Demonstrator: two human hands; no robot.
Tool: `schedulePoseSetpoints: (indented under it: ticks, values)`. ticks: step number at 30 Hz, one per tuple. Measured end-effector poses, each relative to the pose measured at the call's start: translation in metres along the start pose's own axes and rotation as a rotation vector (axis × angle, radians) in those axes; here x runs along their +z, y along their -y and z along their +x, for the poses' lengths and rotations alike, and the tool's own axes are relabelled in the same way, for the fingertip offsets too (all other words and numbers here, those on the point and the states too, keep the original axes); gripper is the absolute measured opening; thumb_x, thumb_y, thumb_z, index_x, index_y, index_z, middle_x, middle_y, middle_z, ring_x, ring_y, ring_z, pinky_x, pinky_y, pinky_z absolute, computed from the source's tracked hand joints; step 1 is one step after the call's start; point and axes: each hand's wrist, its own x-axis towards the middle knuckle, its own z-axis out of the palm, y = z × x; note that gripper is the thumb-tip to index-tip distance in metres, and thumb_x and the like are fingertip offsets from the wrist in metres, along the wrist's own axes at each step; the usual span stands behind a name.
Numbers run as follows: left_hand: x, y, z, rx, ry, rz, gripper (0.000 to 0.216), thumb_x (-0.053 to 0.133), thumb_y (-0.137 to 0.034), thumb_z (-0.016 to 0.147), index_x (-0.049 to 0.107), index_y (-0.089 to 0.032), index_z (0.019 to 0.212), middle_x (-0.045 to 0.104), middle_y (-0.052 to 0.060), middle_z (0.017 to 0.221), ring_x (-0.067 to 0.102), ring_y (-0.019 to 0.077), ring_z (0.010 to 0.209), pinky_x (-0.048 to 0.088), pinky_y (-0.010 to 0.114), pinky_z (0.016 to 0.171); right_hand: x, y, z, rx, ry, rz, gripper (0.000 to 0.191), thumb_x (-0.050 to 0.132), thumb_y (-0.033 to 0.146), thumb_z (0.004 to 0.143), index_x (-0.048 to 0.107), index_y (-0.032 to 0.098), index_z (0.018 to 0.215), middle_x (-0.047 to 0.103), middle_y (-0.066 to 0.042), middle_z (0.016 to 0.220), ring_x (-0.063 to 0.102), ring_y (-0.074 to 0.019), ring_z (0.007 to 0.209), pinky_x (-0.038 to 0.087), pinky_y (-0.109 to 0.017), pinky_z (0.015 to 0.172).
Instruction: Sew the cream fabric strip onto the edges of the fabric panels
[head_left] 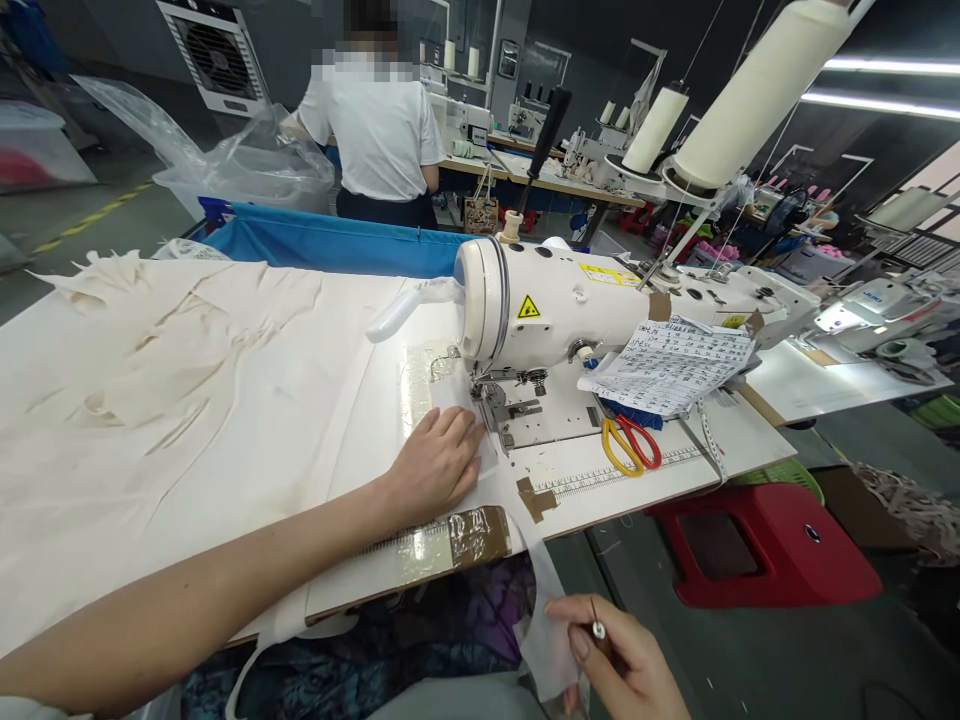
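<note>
My left hand (439,460) lies on white fabric (491,485) beside the needle area of a white sewing machine (555,300). Its fingers rest flat on the fabric, pressing it to the bed. From there the fabric runs over the table's front edge and hangs toward my lap. Lower down, my right hand (622,655) is closed on the hanging end. A small tool with a thin metal point and a dark handle (616,660) also sits in its fingers; its exact kind is unclear.
Cream fabric (172,340) spreads over the left of the table. Yellow-and-red scissors (631,446) lie right of the machine bed, by a printed ruler strip (585,485). Handwritten papers (667,365) lean on the machine. A red stool (772,550) stands at right; a person (379,130) works beyond.
</note>
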Motion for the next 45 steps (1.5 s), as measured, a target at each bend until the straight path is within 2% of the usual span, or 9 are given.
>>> schedulePoseSetpoints:
  ticks: [11, 21, 26, 29, 32, 36, 39, 42, 45]
  values:
    - [0.000, 0.001, -0.001, -0.005, -0.012, -0.010, 0.035, 0.044, -0.026, 0.098, 0.060, -0.008, 0.124, 0.058, 0.018, 0.123, 0.049, 0.0328, 0.117, 0.042, 0.049, 0.100, 0.000, 0.006, 0.037, -0.151, 0.172, 0.005, 0.035, 0.059, 0.052, 0.098, 0.074, 0.022, 0.110, 0.062, 0.000, 0.065, 0.068, -0.0176, 0.053, 0.051, -0.024, 0.053]
    - [0.002, 0.002, 0.001, 0.000, -0.056, -0.008, 0.035, 0.044, -0.025, 0.098, 0.061, -0.006, 0.123, 0.058, 0.018, 0.121, 0.049, 0.0325, 0.117, 0.042, 0.047, 0.102, 0.012, 0.021, 0.056, -0.168, 0.182, -0.026, 0.036, 0.056, 0.049, 0.099, 0.072, 0.022, 0.115, 0.052, 0.002, 0.071, 0.063, -0.0141, 0.056, 0.054, -0.026, 0.057]
    - [0.002, 0.001, 0.004, -0.010, -0.046, 0.029, 0.036, 0.045, -0.025, 0.097, 0.063, -0.004, 0.120, 0.060, 0.017, 0.108, 0.050, 0.0315, 0.105, 0.043, 0.045, 0.097, 0.016, 0.022, 0.063, -0.153, 0.179, -0.016, 0.036, 0.056, 0.049, 0.099, 0.070, 0.021, 0.117, 0.052, 0.004, 0.070, 0.066, -0.0145, 0.056, 0.053, -0.026, 0.059]
    - [0.001, 0.002, 0.007, -0.028, -0.005, 0.091, 0.037, 0.047, -0.021, 0.096, 0.062, -0.003, 0.124, 0.060, 0.015, 0.102, 0.051, 0.0300, 0.096, 0.045, 0.043, 0.087, 0.022, 0.023, 0.063, -0.102, 0.178, 0.057, 0.040, 0.058, 0.053, 0.098, 0.069, 0.019, 0.118, 0.056, 0.004, 0.066, 0.067, -0.0158, 0.056, 0.054, -0.027, 0.060]
    - [-0.001, 0.003, 0.010, -0.040, 0.037, 0.135, 0.037, 0.045, -0.018, 0.096, 0.062, -0.003, 0.125, 0.060, 0.015, 0.102, 0.051, 0.0289, 0.093, 0.044, 0.041, 0.083, 0.036, 0.024, 0.058, 0.026, 0.166, 0.262, 0.046, 0.066, 0.055, 0.093, 0.066, 0.017, 0.119, 0.067, 0.000, 0.064, 0.070, -0.0182, 0.058, 0.056, -0.030, 0.063]
    - [-0.003, 0.006, 0.011, -0.054, 0.061, 0.120, 0.037, 0.044, -0.016, 0.097, 0.061, -0.003, 0.128, 0.061, 0.016, 0.108, 0.052, 0.0290, 0.098, 0.044, 0.040, 0.085, 0.063, 0.023, 0.048, 0.227, 0.064, 0.595, 0.062, 0.084, 0.059, 0.073, 0.064, 0.015, 0.113, 0.073, -0.002, 0.070, 0.071, -0.0189, 0.052, 0.054, -0.027, 0.054]
    - [-0.004, 0.008, 0.009, -0.057, 0.055, 0.075, 0.039, 0.047, -0.017, 0.095, 0.060, -0.004, 0.129, 0.061, 0.017, 0.115, 0.052, 0.0300, 0.106, 0.044, 0.041, 0.089, 0.075, 0.022, 0.044, 0.278, 0.041, 0.660, 0.067, 0.089, 0.060, 0.066, 0.065, 0.015, 0.109, 0.071, -0.001, 0.068, 0.071, -0.0192, 0.051, 0.053, -0.026, 0.051]
    - [-0.003, 0.009, 0.006, -0.057, 0.054, 0.051, 0.039, 0.046, -0.017, 0.095, 0.060, -0.004, 0.128, 0.061, 0.017, 0.118, 0.052, 0.0305, 0.110, 0.045, 0.042, 0.091, 0.073, 0.019, 0.043, 0.210, 0.031, 0.577, 0.063, 0.085, 0.062, 0.071, 0.065, 0.015, 0.109, 0.071, -0.002, 0.070, 0.070, -0.0184, 0.053, 0.054, -0.027, 0.054]
    - [-0.001, 0.010, 0.007, -0.061, 0.041, 0.039, 0.038, 0.044, -0.017, 0.095, 0.060, -0.005, 0.128, 0.061, 0.017, 0.119, 0.053, 0.0305, 0.110, 0.045, 0.043, 0.091, 0.063, 0.012, 0.044, 0.074, 0.030, 0.395, 0.053, 0.073, 0.063, 0.084, 0.067, 0.016, 0.107, 0.072, -0.003, 0.074, 0.070, -0.0167, 0.057, 0.055, -0.028, 0.060]
